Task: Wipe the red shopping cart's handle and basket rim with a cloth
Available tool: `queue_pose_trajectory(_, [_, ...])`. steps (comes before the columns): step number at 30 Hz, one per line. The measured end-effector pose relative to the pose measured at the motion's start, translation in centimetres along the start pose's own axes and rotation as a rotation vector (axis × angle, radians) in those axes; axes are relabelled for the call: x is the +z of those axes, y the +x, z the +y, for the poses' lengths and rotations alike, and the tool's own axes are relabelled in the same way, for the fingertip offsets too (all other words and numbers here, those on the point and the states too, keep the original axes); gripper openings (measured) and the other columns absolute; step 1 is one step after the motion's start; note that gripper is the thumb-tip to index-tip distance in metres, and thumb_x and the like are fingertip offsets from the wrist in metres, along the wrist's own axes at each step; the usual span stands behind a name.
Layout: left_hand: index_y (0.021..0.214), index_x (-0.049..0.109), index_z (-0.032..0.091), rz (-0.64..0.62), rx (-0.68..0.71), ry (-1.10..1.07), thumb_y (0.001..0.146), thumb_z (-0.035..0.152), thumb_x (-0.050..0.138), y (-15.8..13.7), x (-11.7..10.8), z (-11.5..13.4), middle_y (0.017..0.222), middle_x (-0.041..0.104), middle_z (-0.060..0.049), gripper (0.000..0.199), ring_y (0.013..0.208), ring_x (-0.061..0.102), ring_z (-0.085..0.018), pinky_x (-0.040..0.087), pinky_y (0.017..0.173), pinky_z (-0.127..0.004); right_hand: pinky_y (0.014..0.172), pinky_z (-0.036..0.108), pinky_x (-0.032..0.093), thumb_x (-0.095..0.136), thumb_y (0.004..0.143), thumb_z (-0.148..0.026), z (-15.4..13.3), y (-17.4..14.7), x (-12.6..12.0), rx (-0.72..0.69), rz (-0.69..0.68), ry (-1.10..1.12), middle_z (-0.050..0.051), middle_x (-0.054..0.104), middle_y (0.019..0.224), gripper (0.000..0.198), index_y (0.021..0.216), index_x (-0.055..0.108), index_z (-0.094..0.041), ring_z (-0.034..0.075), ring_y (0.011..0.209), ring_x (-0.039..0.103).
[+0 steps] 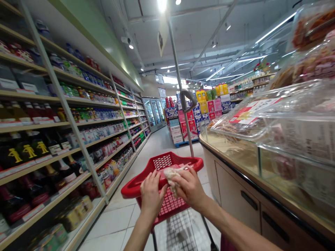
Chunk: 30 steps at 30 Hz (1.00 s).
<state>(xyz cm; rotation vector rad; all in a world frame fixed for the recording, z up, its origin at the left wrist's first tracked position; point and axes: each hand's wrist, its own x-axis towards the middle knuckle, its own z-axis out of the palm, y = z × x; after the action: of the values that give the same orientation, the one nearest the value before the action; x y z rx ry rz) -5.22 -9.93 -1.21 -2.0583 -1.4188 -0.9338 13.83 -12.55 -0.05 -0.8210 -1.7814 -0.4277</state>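
A red plastic shopping cart (131,191) stands right in front of me, its basket of open mesh and its thick rim facing me. My left hand (152,191) is closed over the near rim, with the fingers on top and the thumb on the near side. A crumpled white cloth or wad of tissue (173,173) is bunched in the fingers of my right hand (190,187), against the same rim. Something pinkish lies partly hidden behind the cloth, and I cannot make out what it is.
Tall shelves (91,120) of bottles and packets line the left. On the right runs a glass-edged counter (235,177) with clear plastic food trays (251,111). Ahead stand stacked boxes (188,125) and glass-door fridges (155,112). A metal pole (176,62) rises beyond the cart.
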Motion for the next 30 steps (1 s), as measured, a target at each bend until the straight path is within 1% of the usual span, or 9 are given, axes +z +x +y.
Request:
queue_pose_trajectory(3, [0.111, 0.052, 0.017, 0.013, -0.005, 0.003, 0.076, 0.035, 0.05, 0.1, 0.1, 0.4, 0.119, 0.054, -0.011, 0.04, 0.11, 0.046, -0.027, 0.035, 0.089, -0.044, 0.081, 0.035, 0.036, 0.049, 0.075, -0.021, -1.4, 1.3, 0.0, 0.143, -0.003, -0.011, 0.003, 0.059, 0.076, 0.019, 0.091, 0.061, -0.021, 0.016, 0.074, 0.052])
queue_pose_trajectory(5, [0.111, 0.051, 0.017, 0.015, -0.009, 0.009, 0.076, 0.035, 0.05, 0.1, 0.1, 0.5, 0.119, 0.053, -0.011, 0.04, 0.11, 0.046, -0.027, 0.034, 0.089, -0.045, 0.078, 0.035, 0.038, 0.05, 0.075, -0.022, -1.2, 1.7, 0.6, 0.202, -0.029, -0.076, 0.006, 0.059, 0.086, 0.023, 0.095, 0.061, -0.021, 0.018, 0.081, 0.052])
queue_pose_trajectory(9, [0.111, 0.052, 0.017, 0.007, -0.005, 0.006, 0.075, 0.035, 0.05, 0.1, 0.0, 0.4, 0.119, 0.054, -0.011, 0.04, 0.109, 0.047, -0.027, 0.035, 0.089, -0.045, 0.089, 0.039, 0.035, 0.049, 0.076, -0.021, -0.3, 0.9, 2.8, 0.041, -0.098, -0.114, 0.014, 0.048, 0.121, 0.032, 0.107, 0.056, -0.018, 0.024, 0.109, 0.043])
queue_pose_trajectory(12, [0.111, 0.052, 0.018, 0.013, -0.004, -0.007, 0.075, 0.034, 0.051, 0.1, -0.1, 0.0, 0.119, 0.053, -0.01, 0.04, 0.109, 0.047, -0.026, 0.035, 0.089, -0.044, 0.095, 0.042, 0.03, 0.046, 0.076, -0.016, 1.5, 0.3, 2.9, -0.029, -0.185, -0.093, 0.011, 0.048, 0.123, 0.033, 0.108, 0.055, -0.02, 0.021, 0.114, 0.041])
queue_pose_trajectory(15, [0.111, 0.051, 0.019, 0.012, -0.015, -0.022, 0.075, 0.034, 0.052, 0.0, 0.0, -0.2, 0.119, 0.054, -0.01, 0.04, 0.11, 0.046, -0.026, 0.034, 0.09, -0.045, 0.094, 0.045, 0.03, 0.042, 0.076, -0.015, 4.9, 0.4, 1.4, 0.146, -0.2, -0.167, 0.009, 0.058, 0.109, 0.029, 0.099, 0.059, -0.02, 0.021, 0.105, 0.049])
queue_pose_trajectory(18, [0.111, 0.052, 0.018, 0.011, -0.033, -0.026, 0.074, 0.034, 0.052, 0.1, 0.2, 0.3, 0.119, 0.053, -0.01, 0.04, 0.111, 0.045, -0.026, 0.033, 0.092, -0.045, 0.089, 0.046, 0.036, 0.038, 0.078, -0.017, 6.4, 0.6, 0.8, 0.311, -0.118, -0.25, 0.011, 0.062, 0.099, 0.027, 0.092, 0.061, -0.017, 0.023, 0.098, 0.053])
queue_pose_trajectory(23, [0.112, 0.051, 0.018, 0.007, -0.054, -0.021, 0.074, 0.033, 0.052, 0.3, 0.4, 1.1, 0.12, 0.053, -0.01, 0.04, 0.111, 0.045, -0.026, 0.033, 0.092, -0.045, 0.095, 0.041, 0.033, 0.04, 0.076, -0.014, 3.4, -0.6, 3.1, 0.029, -0.077, -0.146, 0.012, 0.052, 0.119, 0.035, 0.107, 0.055, -0.016, 0.021, 0.113, 0.043])
queue_pose_trajectory(25, [0.112, 0.051, 0.018, 0.003, -0.047, -0.02, 0.075, 0.033, 0.052, 0.3, 0.4, 1.0, 0.12, 0.053, -0.01, 0.04, 0.111, 0.045, -0.026, 0.033, 0.092, -0.045, 0.098, 0.044, 0.028, 0.04, 0.076, -0.013, 4.1, -1.0, 3.1, -0.017, -0.101, -0.162, 0.011, 0.05, 0.121, 0.036, 0.108, 0.055, -0.017, 0.021, 0.115, 0.041])
queue_pose_trajectory(30, [0.112, 0.051, 0.018, 0.002, -0.058, -0.015, 0.075, 0.033, 0.051, 0.5, 0.5, 1.0, 0.12, 0.053, -0.01, 0.04, 0.111, 0.045, -0.027, 0.034, 0.091, -0.046, 0.089, 0.047, 0.036, 0.037, 0.077, -0.014, 8.0, -1.1, 1.3, 0.246, -0.047, -0.281, 0.012, 0.058, 0.107, 0.03, 0.096, 0.059, -0.017, 0.023, 0.104, 0.05])
